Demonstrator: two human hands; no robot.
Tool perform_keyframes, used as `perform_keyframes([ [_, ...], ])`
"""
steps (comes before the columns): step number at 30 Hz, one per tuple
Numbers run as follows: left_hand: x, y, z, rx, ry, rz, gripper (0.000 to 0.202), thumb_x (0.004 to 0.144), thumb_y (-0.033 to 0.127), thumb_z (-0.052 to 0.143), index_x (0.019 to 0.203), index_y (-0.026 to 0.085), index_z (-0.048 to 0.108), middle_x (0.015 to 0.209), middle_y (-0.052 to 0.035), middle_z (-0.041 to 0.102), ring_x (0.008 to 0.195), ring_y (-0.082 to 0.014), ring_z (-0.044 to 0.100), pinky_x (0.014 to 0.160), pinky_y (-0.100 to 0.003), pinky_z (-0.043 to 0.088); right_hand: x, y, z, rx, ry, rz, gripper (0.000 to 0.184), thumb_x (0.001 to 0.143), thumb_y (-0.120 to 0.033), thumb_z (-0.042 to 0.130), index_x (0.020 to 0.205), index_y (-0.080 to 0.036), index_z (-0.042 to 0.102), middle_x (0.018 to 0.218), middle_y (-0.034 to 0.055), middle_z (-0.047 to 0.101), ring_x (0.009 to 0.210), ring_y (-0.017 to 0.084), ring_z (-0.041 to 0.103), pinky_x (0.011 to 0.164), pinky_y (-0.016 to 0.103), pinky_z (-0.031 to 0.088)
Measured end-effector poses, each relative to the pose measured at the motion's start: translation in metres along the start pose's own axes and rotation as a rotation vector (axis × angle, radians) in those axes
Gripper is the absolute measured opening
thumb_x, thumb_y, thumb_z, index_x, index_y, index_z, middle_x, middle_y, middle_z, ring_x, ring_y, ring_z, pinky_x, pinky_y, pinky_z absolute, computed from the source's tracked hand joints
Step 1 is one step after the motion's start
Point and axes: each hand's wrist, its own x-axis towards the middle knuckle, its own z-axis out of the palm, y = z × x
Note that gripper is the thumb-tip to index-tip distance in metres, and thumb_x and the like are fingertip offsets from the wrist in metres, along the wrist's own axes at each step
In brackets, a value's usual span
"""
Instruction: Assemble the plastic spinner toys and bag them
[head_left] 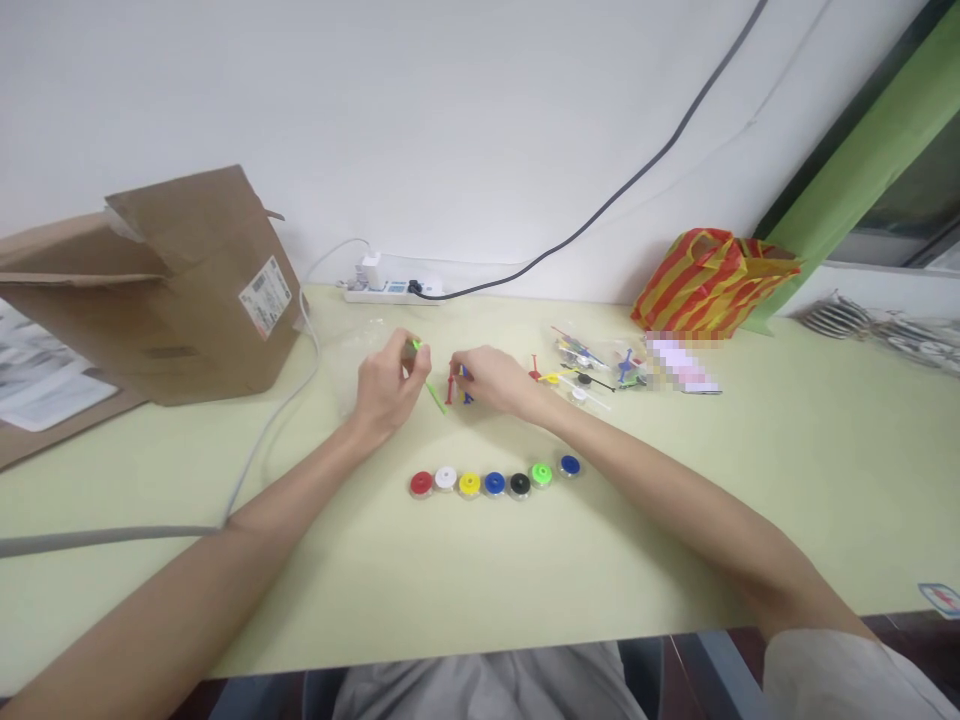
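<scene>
My left hand (391, 385) pinches a thin bright green plastic stick (436, 398), which slants down to the right toward the table. Close beside it, my right hand (495, 380) has its fingers drawn together at a small red plastic piece (450, 388) and a blue plastic piece (468, 398). The hand partly covers both, so its exact grip is hidden. Nearer to me lies a row of several round discs with clear bases, from a red disc (421, 483) on the left, through a yellow disc (469, 484), to a dark blue disc (570, 465) on the right.
Loose coloured plastic parts (577, 350) and clear bags lie right of my hands. A cardboard box (217, 310) stands at left, a power strip (390, 292) by the wall, and a striped bag (709, 285) at back right. A grey cable (277, 420) crosses near my left forearm.
</scene>
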Motion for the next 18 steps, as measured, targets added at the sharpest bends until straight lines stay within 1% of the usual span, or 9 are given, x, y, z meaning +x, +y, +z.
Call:
perform_keyframes([
  [3,0.0,0.002,0.0,0.025,-0.014,0.002,0.017,0.097,0.038,0.048,0.094,0.023,0.053,0.063,0.0025,0.061,0.054,-0.0157,0.055,0.059,-0.028,0.04,-0.005,-0.02,0.003,-0.046,0.014,-0.112,0.022,0.095,-0.018,0.048,0.102,-0.018,0.069,0.104,0.0126,0.074,0.091,0.026,0.069,0.066,0.031,0.04],
  [5,0.0,0.003,-0.001,0.045,-0.007,0.013,0.016,0.097,0.038,0.048,0.093,0.023,0.054,0.064,0.0018,0.063,0.056,-0.0166,0.056,0.059,-0.028,0.04,-0.008,-0.03,0.006,-0.07,0.006,-0.171,0.024,0.097,-0.02,0.046,0.106,-0.016,0.068,0.104,0.0138,0.075,0.091,0.027,0.07,0.065,0.032,0.04],
  [7,0.0,0.003,-0.001,0.064,0.006,0.032,0.016,0.096,0.038,0.049,0.093,0.023,0.054,0.066,0.0015,0.064,0.058,-0.0171,0.057,0.06,-0.029,0.04,-0.011,-0.036,0.008,-0.099,-0.008,-0.197,0.026,0.097,-0.021,0.047,0.111,-0.015,0.067,0.104,0.0155,0.075,0.093,0.028,0.07,0.066,0.033,0.042],
  [11,0.0,0.002,0.0,0.056,0.005,0.041,0.013,0.096,0.036,0.049,0.094,0.023,0.053,0.064,0.0021,0.063,0.057,-0.0172,0.057,0.062,-0.029,0.041,-0.013,-0.038,0.012,-0.136,-0.033,-0.169,0.026,0.092,-0.017,0.051,0.11,-0.013,0.067,0.103,0.017,0.076,0.092,0.029,0.071,0.066,0.033,0.045],
  [15,0.0,0.001,0.0,0.043,-0.014,0.021,0.013,0.096,0.035,0.049,0.096,0.023,0.053,0.062,0.0023,0.062,0.057,-0.0167,0.057,0.062,-0.029,0.041,-0.011,-0.036,0.016,-0.149,-0.044,-0.122,0.024,0.091,-0.02,0.051,0.103,-0.012,0.07,0.099,0.0183,0.076,0.09,0.03,0.072,0.065,0.034,0.045],
  [18,0.0,0.001,-0.001,0.056,-0.011,0.016,0.014,0.096,0.036,0.049,0.096,0.023,0.053,0.062,0.0024,0.062,0.056,-0.0159,0.056,0.061,-0.028,0.04,-0.01,-0.036,0.017,-0.162,-0.045,-0.125,0.024,0.091,-0.022,0.051,0.1,-0.012,0.071,0.097,0.0181,0.076,0.088,0.029,0.072,0.065,0.033,0.045],
])
